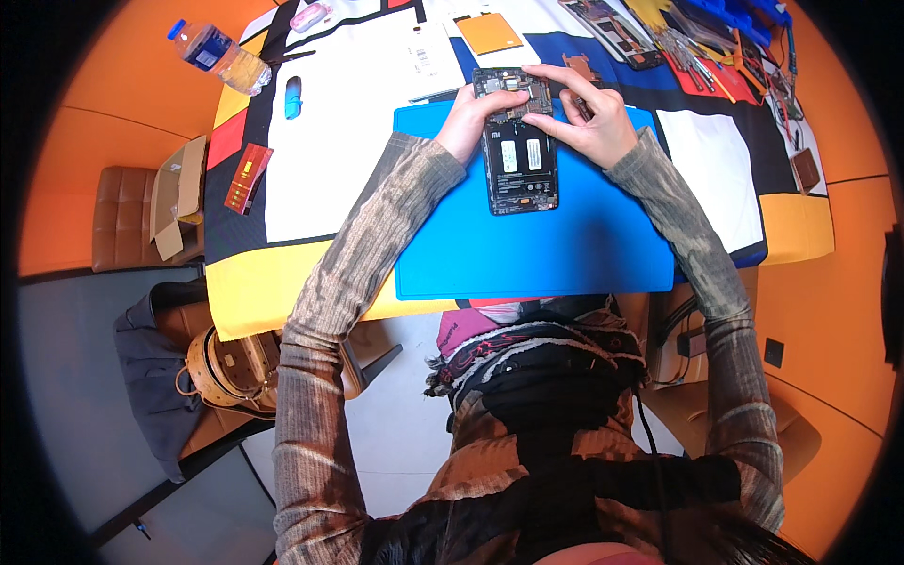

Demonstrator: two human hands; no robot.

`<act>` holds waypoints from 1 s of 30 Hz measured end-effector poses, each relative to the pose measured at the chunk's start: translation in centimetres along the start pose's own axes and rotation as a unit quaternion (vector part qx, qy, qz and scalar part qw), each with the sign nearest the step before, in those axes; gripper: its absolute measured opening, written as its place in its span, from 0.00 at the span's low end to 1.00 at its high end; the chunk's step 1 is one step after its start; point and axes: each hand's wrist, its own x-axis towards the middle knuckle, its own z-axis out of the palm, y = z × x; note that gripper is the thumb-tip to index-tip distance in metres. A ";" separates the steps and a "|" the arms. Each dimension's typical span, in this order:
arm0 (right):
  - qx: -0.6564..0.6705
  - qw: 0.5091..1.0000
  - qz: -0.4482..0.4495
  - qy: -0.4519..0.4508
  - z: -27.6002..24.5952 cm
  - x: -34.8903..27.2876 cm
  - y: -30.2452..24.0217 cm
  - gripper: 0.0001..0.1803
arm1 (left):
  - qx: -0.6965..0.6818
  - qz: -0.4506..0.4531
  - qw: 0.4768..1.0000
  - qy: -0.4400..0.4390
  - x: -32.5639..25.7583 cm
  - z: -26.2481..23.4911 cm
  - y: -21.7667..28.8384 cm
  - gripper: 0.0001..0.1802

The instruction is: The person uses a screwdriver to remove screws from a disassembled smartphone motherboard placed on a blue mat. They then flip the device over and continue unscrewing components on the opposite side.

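Observation:
An opened smartphone (522, 179), its back off and its black battery and circuit board (513, 102) bare, lies over a blue mat (443, 254). My left hand (468, 121) grips its upper left edge, with the thumb laid across the board. At the upper right, my right hand (595, 121) has its index finger at the top edge and its thumb at the board's lower side, closed about that part. Something dark shows among its curled fingers; I cannot make out what. The undersides of both hands' grips are hidden.
Behind the mat are a yellow-orange square pad (489, 34) and another opened phone (614, 35). Tweezers and screwdrivers (692, 58) crowd the far right. A water bottle (221, 58), a blue tool (294, 98) and a red card (249, 179) are at the left.

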 end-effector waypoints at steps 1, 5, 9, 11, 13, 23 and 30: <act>-0.007 1.000 -0.002 0.001 0.0 0.0 0.0 0.32 | 0.005 0.000 1.000 -0.002 0.0 0.0 0.0 0.14; -0.042 0.999 0.001 -0.013 -0.1 0.0 0.2 0.32 | 0.020 0.017 1.000 -0.009 -0.1 0.2 0.0 0.12; -0.067 0.998 0.008 -0.018 -0.2 -0.1 0.1 0.33 | 0.052 0.037 0.998 -0.022 -0.2 0.4 0.0 0.11; -0.081 0.995 0.041 -0.037 -0.3 -0.2 0.1 0.32 | 0.056 0.039 0.997 -0.023 -0.3 0.5 0.0 0.11; -0.086 0.993 0.054 -0.052 -0.4 -0.2 0.1 0.32 | 0.055 0.042 0.997 -0.023 -0.4 0.6 0.0 0.11; -0.109 0.993 0.019 -0.035 -0.3 -0.3 0.5 0.30 | 0.073 0.035 0.997 -0.019 -0.4 0.5 0.1 0.13; -0.078 0.996 0.024 -0.033 -0.5 -0.2 0.3 0.29 | 0.081 0.035 0.996 -0.030 -0.1 0.2 -0.2 0.16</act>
